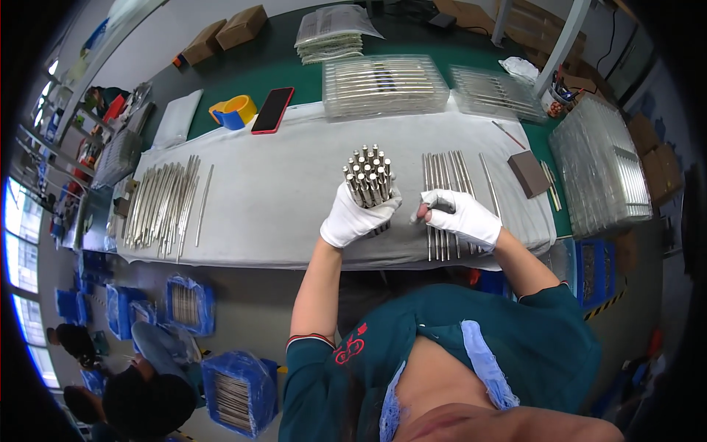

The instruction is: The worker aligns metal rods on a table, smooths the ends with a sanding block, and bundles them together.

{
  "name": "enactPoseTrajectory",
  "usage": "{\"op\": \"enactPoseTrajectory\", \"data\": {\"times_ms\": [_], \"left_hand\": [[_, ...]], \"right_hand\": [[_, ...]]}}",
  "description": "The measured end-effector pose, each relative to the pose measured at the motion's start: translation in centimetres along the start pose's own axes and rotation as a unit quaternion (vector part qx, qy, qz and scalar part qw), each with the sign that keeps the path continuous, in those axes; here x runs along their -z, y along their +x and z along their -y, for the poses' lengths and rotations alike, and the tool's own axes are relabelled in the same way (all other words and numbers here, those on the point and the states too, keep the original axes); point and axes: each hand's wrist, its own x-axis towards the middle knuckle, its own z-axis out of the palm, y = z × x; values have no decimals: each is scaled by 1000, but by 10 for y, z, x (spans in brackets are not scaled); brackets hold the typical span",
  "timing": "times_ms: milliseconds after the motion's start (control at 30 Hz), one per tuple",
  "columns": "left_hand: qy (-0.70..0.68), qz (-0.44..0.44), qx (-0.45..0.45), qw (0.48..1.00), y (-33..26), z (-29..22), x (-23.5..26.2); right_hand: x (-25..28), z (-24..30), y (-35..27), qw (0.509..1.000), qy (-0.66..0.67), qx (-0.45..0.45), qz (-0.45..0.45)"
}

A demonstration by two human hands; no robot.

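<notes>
My left hand [356, 215], in a white glove, is wrapped round a bundle of metal rods [368, 171], held above the cloth with their round ends up. To its right, my right hand [462, 219] wears a white glove with bare fingertips showing. Its fingers are curled and the thumb and fingertips are drawn together; whether anything is between them is hidden. Under and beside it, a row of metal rods [442, 171] lies on the grey cloth [280, 214], with one single rod [489, 181] a little to the right.
A larger group of rods [160, 206] lies at the left. Behind are a red-edged phone [273, 110], tape rolls [234, 113] and clear trays of rods [386, 85]. A brown block [529, 174] sits at right. Blue-lined crates [239, 394] and people [147, 398] are at lower left.
</notes>
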Motion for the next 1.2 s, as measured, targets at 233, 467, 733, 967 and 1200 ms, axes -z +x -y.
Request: {"op": "enactPoseTrajectory", "data": {"times_ms": [233,467,733,967,1200], "left_hand": [[-67,-27,41,997,-2,-11,-7],[128,-33,-115,985,-31,-13,-33],[549,-109,-211,802,-27,-42,-23],[-36,-249,-43,967,-9,-26,3],[347,-109,-204,909,18,-45,4]], "right_hand": [[-51,-13,-9,776,580,-202,148],[-76,-37,25,731,626,-197,187],[-36,31,78,791,567,-227,23],[-25,34,100,976,172,122,45],[-34,-7,99,970,87,203,102]]}}
